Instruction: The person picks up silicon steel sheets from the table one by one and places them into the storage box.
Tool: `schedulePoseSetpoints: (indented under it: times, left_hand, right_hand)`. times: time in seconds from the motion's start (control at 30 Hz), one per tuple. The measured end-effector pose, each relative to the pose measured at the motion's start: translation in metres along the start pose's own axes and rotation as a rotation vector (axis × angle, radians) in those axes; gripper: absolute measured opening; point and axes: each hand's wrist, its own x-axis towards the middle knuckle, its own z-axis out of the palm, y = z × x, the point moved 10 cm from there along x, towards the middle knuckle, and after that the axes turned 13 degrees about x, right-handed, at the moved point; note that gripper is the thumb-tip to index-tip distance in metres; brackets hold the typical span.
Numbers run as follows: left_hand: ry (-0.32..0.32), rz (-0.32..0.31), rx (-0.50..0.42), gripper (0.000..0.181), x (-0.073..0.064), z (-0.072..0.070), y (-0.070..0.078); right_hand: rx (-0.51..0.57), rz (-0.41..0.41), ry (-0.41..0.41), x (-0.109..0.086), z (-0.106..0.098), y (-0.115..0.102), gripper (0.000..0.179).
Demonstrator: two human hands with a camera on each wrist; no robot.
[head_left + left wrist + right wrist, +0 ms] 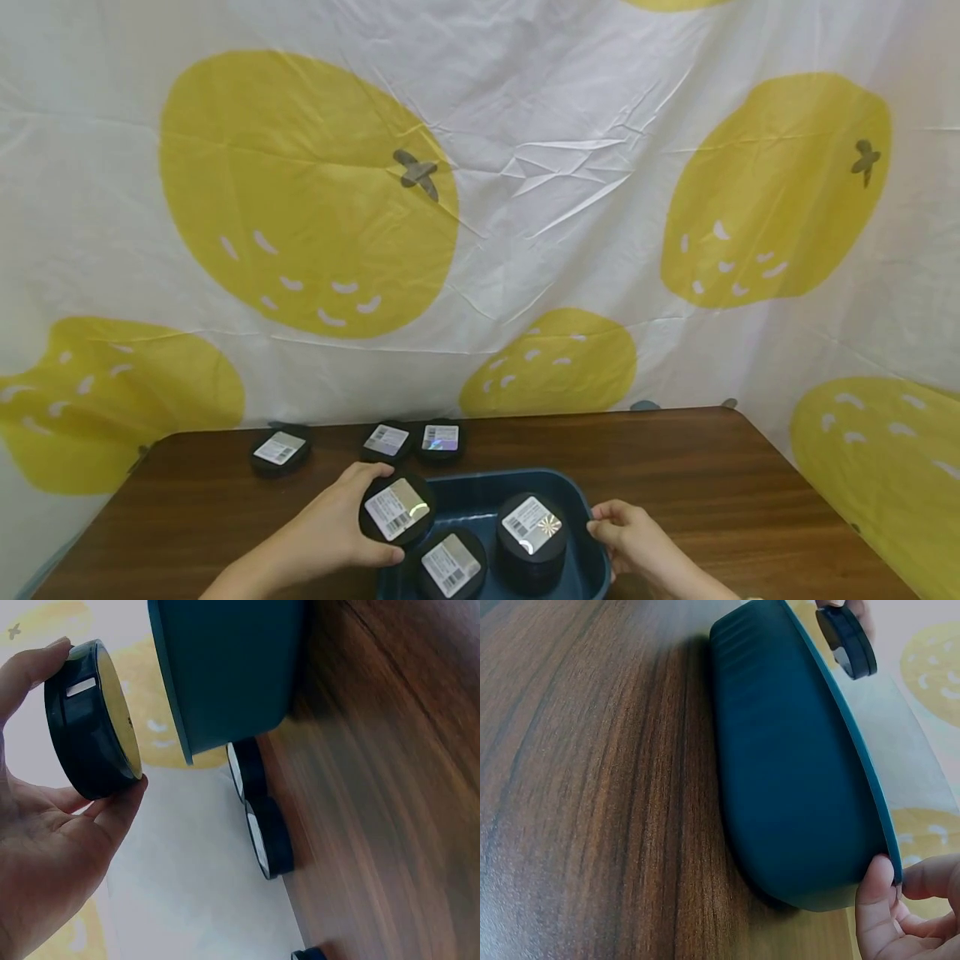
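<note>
Nearest the camera, a near tin [452,564], black, round and flat, is seen in the near left part of a blue tray [467,498] on a brown wooden table [765,492]. Beyond it, above the tray's far left part, a held tin [397,510] is gripped at its side by the left hand [330,527], whose thumb and fingers are parted by the tin's width. Tray and held tin are not in contact: in both wrist views a gap is seen between tin and rim, so the tray's inside lies below and to the right. No long axis is offered by the round outline. By the right hand [628,535], farther from the tin, the tray's right rim is pinched between thumb and fingers. Black walls, a white barcode label with a shiny patch on top, and a pale yellowish underside are shown by the held tin. What looks like a stack [531,533] of similar tins is set in the tray's right part; two far tins [441,439] are placed beyond the tray.
</note>
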Motion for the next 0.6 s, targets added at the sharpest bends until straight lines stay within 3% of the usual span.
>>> schedulePoseSetpoints:
  times: [0.17,0.6]
  left_hand:
    - [0.009,0.029,0.009,0.090,0.004,0.007,0.009]
    - [-0.048,0.064,-0.038,0.092,0.013,0.028,0.029]
  right_hand:
    - [-0.005,-0.004,-0.001,-0.001,0.000,-0.002,0.033]
    - [-0.007,-0.002,-0.013,-0.002,0.002,-0.002,0.033]
